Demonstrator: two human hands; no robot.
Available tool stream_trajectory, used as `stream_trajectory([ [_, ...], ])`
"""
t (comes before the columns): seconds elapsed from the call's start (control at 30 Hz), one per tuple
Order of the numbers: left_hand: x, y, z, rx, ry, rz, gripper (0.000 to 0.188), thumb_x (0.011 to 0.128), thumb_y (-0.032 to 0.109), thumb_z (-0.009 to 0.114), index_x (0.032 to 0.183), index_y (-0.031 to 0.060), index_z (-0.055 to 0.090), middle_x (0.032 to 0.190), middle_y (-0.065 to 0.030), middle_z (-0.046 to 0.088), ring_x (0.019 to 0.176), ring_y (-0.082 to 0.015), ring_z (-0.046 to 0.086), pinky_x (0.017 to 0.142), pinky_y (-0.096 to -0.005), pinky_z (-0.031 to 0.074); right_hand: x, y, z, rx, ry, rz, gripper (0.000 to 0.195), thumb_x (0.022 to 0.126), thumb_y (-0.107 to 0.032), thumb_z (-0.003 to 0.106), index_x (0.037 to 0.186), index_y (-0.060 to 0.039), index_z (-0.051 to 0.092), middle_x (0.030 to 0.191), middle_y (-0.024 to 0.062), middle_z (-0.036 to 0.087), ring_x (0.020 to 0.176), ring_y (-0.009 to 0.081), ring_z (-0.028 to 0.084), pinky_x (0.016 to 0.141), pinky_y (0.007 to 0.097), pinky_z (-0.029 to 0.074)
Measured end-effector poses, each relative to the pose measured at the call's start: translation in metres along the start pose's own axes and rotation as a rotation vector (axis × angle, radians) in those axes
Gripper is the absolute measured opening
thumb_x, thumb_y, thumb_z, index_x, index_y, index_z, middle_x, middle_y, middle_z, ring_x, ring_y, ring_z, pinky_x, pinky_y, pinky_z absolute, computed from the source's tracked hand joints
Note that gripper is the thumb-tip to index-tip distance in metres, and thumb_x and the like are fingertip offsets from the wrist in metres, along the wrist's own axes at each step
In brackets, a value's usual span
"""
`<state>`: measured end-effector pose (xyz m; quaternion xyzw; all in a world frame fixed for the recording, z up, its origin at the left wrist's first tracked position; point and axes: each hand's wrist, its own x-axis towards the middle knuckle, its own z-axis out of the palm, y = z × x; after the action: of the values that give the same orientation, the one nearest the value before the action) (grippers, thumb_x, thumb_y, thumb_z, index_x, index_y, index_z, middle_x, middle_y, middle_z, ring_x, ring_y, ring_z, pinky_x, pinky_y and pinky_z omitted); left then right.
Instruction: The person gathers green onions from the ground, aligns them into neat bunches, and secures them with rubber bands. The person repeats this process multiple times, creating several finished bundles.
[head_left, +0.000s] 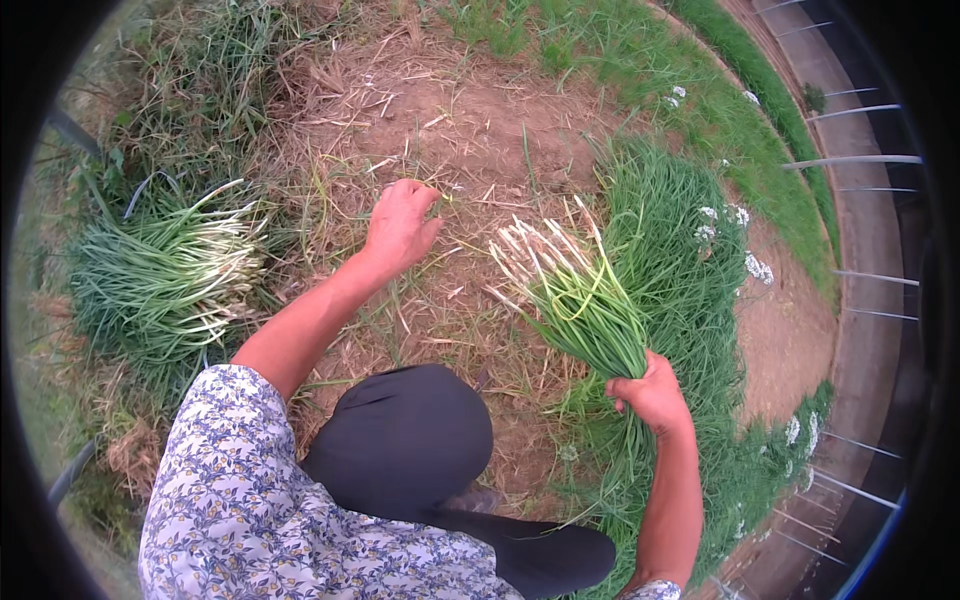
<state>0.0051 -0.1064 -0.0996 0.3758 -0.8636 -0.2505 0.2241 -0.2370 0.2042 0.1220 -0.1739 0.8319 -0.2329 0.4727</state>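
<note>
My right hand (651, 394) grips a bundle of garlic chives (592, 307) around its green leaves. The pale stem ends fan out towards the upper left, and a yellowed leaf loops across the bundle. To the left of it, my left hand (403, 225) is over the straw-strewn soil, its fingers bent and the thumb apart from them. A thin yellow shred (447, 196) shows by its fingertips; whether they touch it is unclear. At the far left lies a pile of cut chives (172, 270), white ends pointing right.
Dense standing chives (675, 247) with white flower heads (757, 268) grow along my right side. Dry straw and soil (480, 127) stretch ahead. My bent knee (409, 435) is close below. Weeds (210, 82) grow at upper left; pale rods (855, 160) line the right rim.
</note>
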Motion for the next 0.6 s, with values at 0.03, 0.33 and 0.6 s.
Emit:
stream_trajectory([
  [0.03, 0.000, 0.016, -0.006, -0.178, -0.089, -0.002, 0.046, 0.089, 0.021, 0.079, 0.132, 0.0096, 0.068, 0.114, -0.0152, 0.070, 0.103, -0.0299, 0.069, 0.090, -0.0408, 0.056, 0.002, -0.001, 0.004, -0.033, 0.011, -0.005, 0.032, 0.082, 0.006, 0.072, 0.113, -0.0006, 0.067, 0.092, 0.0081, 0.074, 0.073, 0.0155, 0.069, 0.060, 0.0319, 0.056],
  [0.33, -0.001, 0.090, 0.001, -1.255, -0.558, -0.571, 0.034, 0.087, 0.014, 0.082, 0.117, 0.0063, 0.067, 0.088, -0.0025, 0.068, 0.077, -0.0120, 0.065, 0.058, -0.0277, 0.052, 0.011, -0.006, 0.063, -0.391, 0.132, -0.212, 0.037, 0.084, -0.010, 0.071, 0.119, -0.0012, 0.068, 0.103, 0.0208, 0.077, 0.096, 0.0324, 0.076, 0.090, 0.0404, 0.057],
  [0.6, 0.002, 0.037, 0.020, -1.223, -0.036, -1.031, 0.017, 0.086, 0.006, 0.075, 0.087, 0.0087, 0.058, 0.089, -0.0052, 0.070, 0.076, -0.0150, 0.067, 0.064, -0.0337, 0.059, 0.007, 0.006, 0.049, -0.378, 0.179, -0.158, 0.033, 0.082, -0.012, 0.073, 0.112, -0.0011, 0.068, 0.101, 0.0257, 0.075, 0.096, 0.0426, 0.074, 0.087, 0.0443, 0.057],
])
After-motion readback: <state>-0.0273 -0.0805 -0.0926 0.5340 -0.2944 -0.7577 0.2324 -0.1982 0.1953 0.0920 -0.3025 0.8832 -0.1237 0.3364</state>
